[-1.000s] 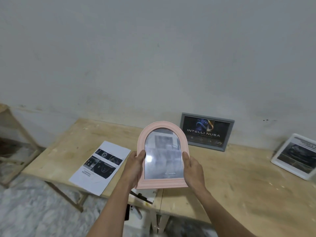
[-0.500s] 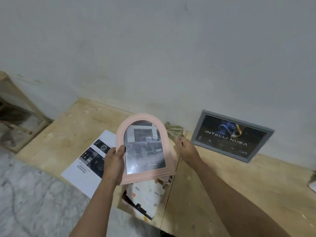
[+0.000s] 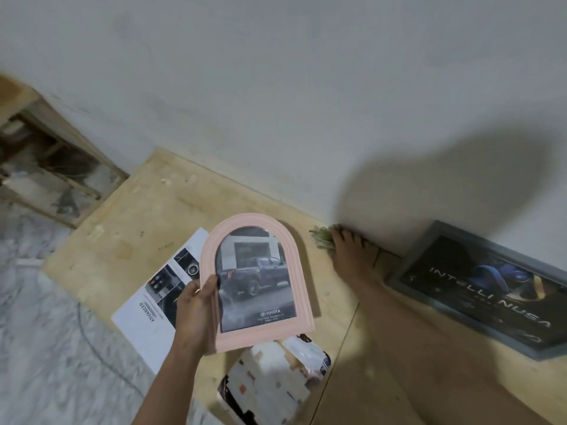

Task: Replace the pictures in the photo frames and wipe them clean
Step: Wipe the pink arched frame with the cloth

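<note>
My left hand (image 3: 196,305) grips the pink arched frame (image 3: 257,280) by its left edge, holding it above the wooden table (image 3: 147,216). My right hand (image 3: 349,250) touches a greenish cloth (image 3: 322,237) at the wall; finger curl unclear. Grey frame (image 3: 478,286) leans right.

Only one view is given, taken from the person's head. The wooden table (image 3: 147,216) and the wall (image 3: 306,87) behind it are seen from above, looking forward and down, tilted, from close by.
</note>
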A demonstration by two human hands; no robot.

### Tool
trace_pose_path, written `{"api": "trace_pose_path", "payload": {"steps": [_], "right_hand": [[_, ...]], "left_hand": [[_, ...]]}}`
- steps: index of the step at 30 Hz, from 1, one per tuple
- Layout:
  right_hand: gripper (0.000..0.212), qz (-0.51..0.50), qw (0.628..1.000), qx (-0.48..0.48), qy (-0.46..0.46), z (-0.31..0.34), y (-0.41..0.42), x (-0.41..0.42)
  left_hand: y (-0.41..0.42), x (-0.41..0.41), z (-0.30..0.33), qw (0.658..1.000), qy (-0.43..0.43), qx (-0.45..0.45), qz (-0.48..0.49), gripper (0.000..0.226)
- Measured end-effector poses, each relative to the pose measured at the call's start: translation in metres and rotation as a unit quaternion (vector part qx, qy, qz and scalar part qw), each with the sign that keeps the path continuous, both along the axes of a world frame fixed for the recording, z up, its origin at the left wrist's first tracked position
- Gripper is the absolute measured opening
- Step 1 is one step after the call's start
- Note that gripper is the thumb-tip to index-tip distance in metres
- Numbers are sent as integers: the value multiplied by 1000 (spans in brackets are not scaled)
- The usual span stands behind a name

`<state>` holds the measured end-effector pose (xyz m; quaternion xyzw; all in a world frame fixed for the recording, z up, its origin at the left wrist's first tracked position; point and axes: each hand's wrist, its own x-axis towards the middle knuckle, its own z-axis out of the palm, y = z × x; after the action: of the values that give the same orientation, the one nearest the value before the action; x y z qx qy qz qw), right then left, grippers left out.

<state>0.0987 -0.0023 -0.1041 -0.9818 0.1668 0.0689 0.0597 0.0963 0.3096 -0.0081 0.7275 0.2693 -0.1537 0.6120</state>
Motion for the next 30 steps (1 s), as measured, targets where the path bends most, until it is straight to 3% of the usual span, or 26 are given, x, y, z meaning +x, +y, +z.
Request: {"api": "trace_pose_path", "payload": {"steps": [2, 4, 6, 8, 11, 15, 17, 22, 25, 28, 30], "right_hand": [[47, -10, 999, 13, -35, -7, -6, -1], [45, -33, 990, 105, -85, -8, -9, -3], [41, -64, 955, 226, -182, 12, -3, -3], [41, -53, 916, 277, -285, 54, 7, 2], [47, 35, 910, 208, -357, 122, 34, 12], [50, 172, 928, 33, -329, 150, 82, -17], [51, 175, 938, 14, -299, 147, 106, -55], [33, 124, 944, 181, -247, 158, 164, -168], [31, 23, 918, 349, -185, 202, 181, -211], [35, -122, 820, 466, -309, 250, 170, -219], [35, -187, 793, 397, -422, 277, 161, -218]], "left_hand": [[-3, 4, -1, 1000, 0, -7, 0, 29], [-6, 7, 0, 1000, 1, -14, -7, 25], [-10, 7, 3, 999, -20, -22, -25, 18], [-13, 6, 10, 997, -39, -35, -51, 16], [-17, -1, 15, 992, -47, -68, -93, 29], [-25, -12, 43, 985, -66, -134, -87, 31], [-22, -18, 65, 982, -87, -153, -75, 36], [12, -36, 102, 972, -121, -169, -105, 28], [24, -57, 116, 964, -130, -157, -172, 28], [26, -79, 132, 953, -142, -162, -214, 39], [28, -93, 146, 938, -160, -179, -249, 34]]}}
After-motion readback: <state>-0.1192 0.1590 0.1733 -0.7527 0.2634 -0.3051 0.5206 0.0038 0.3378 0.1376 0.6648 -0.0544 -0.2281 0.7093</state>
